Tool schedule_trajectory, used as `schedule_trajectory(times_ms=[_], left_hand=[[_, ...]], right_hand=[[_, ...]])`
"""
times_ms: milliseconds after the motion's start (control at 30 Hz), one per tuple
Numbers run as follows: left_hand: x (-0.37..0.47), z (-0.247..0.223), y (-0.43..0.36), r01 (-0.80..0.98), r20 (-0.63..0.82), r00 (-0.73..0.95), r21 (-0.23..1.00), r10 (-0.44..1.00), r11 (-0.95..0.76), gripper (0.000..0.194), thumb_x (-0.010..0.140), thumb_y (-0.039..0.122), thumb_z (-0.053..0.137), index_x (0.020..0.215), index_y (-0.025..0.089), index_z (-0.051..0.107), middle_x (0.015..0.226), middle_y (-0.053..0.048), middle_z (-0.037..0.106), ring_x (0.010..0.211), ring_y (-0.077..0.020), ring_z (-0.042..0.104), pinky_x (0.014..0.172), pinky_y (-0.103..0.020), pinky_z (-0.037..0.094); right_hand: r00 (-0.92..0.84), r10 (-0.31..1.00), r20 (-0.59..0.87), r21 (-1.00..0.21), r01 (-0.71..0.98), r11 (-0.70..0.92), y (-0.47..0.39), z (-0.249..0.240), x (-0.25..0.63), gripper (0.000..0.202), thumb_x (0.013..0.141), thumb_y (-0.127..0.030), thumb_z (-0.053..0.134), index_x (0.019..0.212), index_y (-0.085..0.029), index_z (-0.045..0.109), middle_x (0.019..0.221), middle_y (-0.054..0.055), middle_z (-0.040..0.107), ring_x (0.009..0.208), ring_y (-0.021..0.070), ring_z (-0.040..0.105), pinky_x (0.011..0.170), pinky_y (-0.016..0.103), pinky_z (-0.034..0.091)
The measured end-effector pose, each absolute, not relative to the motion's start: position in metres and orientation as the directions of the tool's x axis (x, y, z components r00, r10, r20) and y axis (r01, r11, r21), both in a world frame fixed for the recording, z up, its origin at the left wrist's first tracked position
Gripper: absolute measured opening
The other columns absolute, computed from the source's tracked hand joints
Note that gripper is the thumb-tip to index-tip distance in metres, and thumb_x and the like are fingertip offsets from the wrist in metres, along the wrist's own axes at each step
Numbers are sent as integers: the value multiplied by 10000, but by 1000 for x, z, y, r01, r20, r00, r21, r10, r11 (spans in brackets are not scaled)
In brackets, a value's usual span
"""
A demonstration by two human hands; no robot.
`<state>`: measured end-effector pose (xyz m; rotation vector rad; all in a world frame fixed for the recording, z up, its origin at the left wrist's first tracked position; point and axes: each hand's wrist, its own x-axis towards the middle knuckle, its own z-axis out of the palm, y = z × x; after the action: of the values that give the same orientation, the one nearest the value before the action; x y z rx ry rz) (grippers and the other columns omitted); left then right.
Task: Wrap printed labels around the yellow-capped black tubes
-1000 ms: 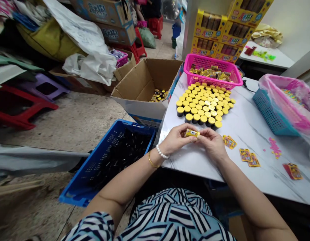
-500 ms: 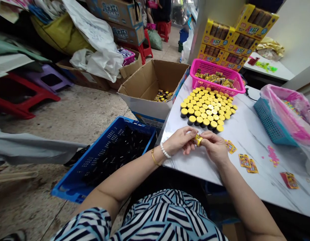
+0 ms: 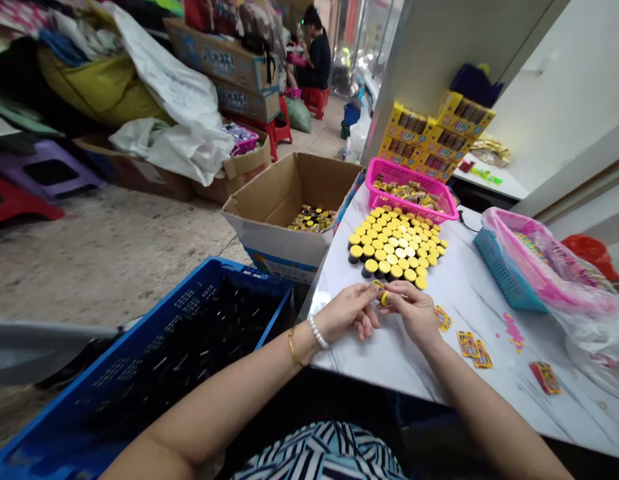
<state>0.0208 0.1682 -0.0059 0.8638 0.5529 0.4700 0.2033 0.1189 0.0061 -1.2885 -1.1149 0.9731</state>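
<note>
My left hand (image 3: 353,312) is closed, thumb and forefinger pinching a yellow printed label (image 3: 377,285) by its edge. Close against it, my right hand (image 3: 414,312) grips a small yellow-capped canister (image 3: 384,298), mostly covered by the fingers. Beyond both hands stand rows of black canisters with yellow caps (image 3: 400,253), upright and packed together on the marbled table (image 3: 419,363). To the right of my right hand lie loose yellow printed labels (image 3: 468,345) and a thicker stack of labels (image 3: 545,378).
Behind the rows, a pink basket (image 3: 442,212) holds labelled canisters. At the left, a cardboard box (image 3: 269,230) and a blue crate (image 3: 154,333) of black parts stand below the table. A bag-lined teal basket (image 3: 504,273) is at right. A person (image 3: 317,60) sits far back.
The camera view has shifted, so the table appears lower and farther left. My hands stay together; the yellow label now shows at my left fingertips, with a yellow cap below it.
</note>
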Motion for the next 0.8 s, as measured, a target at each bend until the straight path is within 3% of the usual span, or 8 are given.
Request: schedule_trajectory(times_ms=[67, 167, 300, 400, 500, 567, 633, 800], left_hand=[[20, -8, 168, -145, -270, 772, 807, 575, 573, 693, 866, 657, 676, 1288, 159, 445, 680, -71, 722, 431, -168, 643, 374, -206, 469], [18, -10, 168, -125, -261, 785, 822, 562, 556, 753, 879, 604, 693, 1384, 151, 366, 705, -70, 719, 454, -176, 650, 376, -223, 487], [15, -10, 166, -106, -227, 801, 857, 554, 504, 743, 869, 555, 729, 1383, 140, 391, 723, -58, 708, 474, -165, 652, 394, -219, 493], [13, -8, 165, -76, -200, 826, 886, 527, 457, 673, 858, 539, 743, 1318, 134, 466, 735, -52, 701, 491, -155, 650, 403, -215, 492], [13, -5, 165, -41, -201, 837, 904, 509, 425, 616, 848, 549, 743, 1241, 128, 525, 740, -48, 692, 493, -146, 640, 397, -211, 478], [15, -4, 165, -13, -210, 837, 916, 506, 402, 590, 841, 557, 741, 1196, 125, 552, 739, -48, 688, 490, -141, 632, 391, -207, 465], [16, -4, 165, 14, -217, 834, 928, 508, 373, 570, 836, 561, 742, 1163, 125, 573, 740, -50, 687, 494, -137, 629, 390, -204, 459], [19, -2, 160, 24, -221, 794, 942, 566, 334, 544, 810, 564, 762, 1099, 127, 615, 749, -49, 677, 512, -135, 623, 401, -208, 457]], right_hand=[[277, 955, 107, -983, 174, 60, 159, 39, 218, 319, 794, -431, 817, 985, -177, 786, 972, 51, 757, 716, 167, 744, 632, 306, 670], [354, 886, 299, -919, 356, 168, 224, 107, 246, 420, 872, -458, 709, 1116, -116, 723, 1056, 64, 752, 811, 130, 747, 747, 254, 633], [305, 911, 279, -861, 499, 96, 249, 153, 274, 341, 934, -421, 656, 1128, -150, 722, 971, 29, 758, 710, 121, 720, 666, 285, 590], [326, 896, 301, -745, 668, 7, 197, 128, 281, 203, 872, -350, 743, 972, -177, 784, 849, 23, 749, 715, 154, 680, 687, 311, 546], [389, 850, 357, -614, 783, -101, 121, 73, 290, 139, 824, -305, 767, 870, -181, 812, 853, 60, 733, 801, 197, 652, 781, 347, 496], [381, 834, 398, -390, 894, -222, 80, 33, 300, 160, 852, -342, 736, 890, -213, 823, 844, 59, 718, 736, 195, 623, 729, 353, 470], [328, 862, 386, -283, 932, -228, 54, -2, 310, 164, 876, -348, 709, 891, -228, 820, 855, 63, 717, 758, 212, 616, 719, 358, 466], [322, 836, 444, -287, 935, -208, 39, -27, 304, 184, 911, -317, 667, 791, -215, 760, 848, 76, 699, 863, 256, 599, 808, 410, 489]])
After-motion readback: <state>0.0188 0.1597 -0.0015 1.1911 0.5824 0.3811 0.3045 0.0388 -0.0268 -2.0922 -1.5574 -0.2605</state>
